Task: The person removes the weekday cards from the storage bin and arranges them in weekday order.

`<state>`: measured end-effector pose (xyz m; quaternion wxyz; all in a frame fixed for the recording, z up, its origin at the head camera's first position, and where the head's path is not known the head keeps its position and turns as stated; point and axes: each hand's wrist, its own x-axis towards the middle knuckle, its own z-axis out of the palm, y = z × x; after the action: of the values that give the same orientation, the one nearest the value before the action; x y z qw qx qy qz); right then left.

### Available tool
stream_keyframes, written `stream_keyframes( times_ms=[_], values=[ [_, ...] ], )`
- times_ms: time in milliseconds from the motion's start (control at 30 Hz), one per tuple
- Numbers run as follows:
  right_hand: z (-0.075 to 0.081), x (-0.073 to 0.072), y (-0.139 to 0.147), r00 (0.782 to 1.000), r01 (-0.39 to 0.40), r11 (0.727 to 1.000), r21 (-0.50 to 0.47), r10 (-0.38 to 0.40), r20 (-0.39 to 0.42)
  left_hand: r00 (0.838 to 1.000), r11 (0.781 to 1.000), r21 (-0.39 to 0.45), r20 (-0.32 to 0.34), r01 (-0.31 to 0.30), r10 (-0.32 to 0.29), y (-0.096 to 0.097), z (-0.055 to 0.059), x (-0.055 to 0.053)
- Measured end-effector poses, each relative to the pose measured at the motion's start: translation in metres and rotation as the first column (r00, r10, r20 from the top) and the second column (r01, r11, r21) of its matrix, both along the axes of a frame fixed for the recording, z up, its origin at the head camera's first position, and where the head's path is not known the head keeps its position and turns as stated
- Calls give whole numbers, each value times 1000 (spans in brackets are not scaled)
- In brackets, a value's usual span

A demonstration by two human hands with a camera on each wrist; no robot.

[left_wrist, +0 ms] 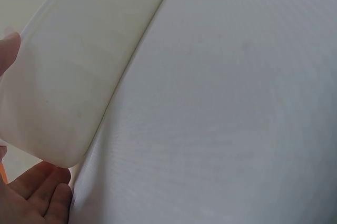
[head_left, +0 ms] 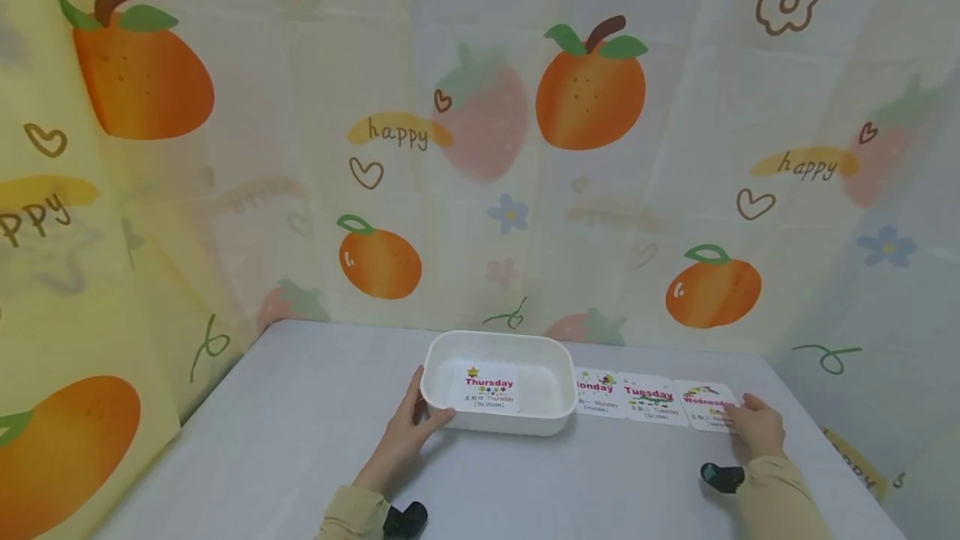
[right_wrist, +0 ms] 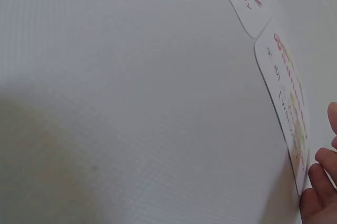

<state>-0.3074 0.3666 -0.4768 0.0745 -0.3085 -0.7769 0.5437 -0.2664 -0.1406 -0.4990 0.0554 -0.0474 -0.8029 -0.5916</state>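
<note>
My left hand [head_left: 402,438] holds a white plastic box [head_left: 498,423] at its left end, thumb at the front rim and fingers round the side. In the left wrist view the fingers lie against the lower corner of the box [left_wrist: 68,71]. Inside the box is a Thursday card [head_left: 487,400], face up. At the far right my right hand [head_left: 759,427] touches the right edge of a Wednesday card [head_left: 703,408]. That card [right_wrist: 284,92] lies flat on the table in the right wrist view, fingertips right at its end.
A Tuesday card [head_left: 654,400] and a Monday card [head_left: 596,394] continue the row leftward from Wednesday, and the box overlaps Monday's left edge in the head view. White cloth covers the table [head_left: 570,482]. A fruit-printed curtain [head_left: 480,273] hangs behind and at both sides.
</note>
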Motion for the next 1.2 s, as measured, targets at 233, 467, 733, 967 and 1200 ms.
stream_keyframes(
  times_ms=[233,467,733,967,1200],
  values=[
    [2,-9,5,1000,-13,999,-38,13,5,1000,1000,-11,12,-22,22,-1,0,1],
    [-34,-45,19,992,-5,1000,-3,4,-128,1000,1000,-21,0,-21,21,-1,0,2],
    [-28,-62,-12,976,-82,987,-135,52,-212,1000,1000,-10,18,-18,18,-1,2,2],
    [58,-10,-93,947,-225,960,-164,176,-268,1000,1000,-2,12,-5,5,2,13,8],
    [71,-15,-124,888,-391,918,-71,356,-291,1000,1000,-15,7,-13,13,1,4,3]
  ],
)
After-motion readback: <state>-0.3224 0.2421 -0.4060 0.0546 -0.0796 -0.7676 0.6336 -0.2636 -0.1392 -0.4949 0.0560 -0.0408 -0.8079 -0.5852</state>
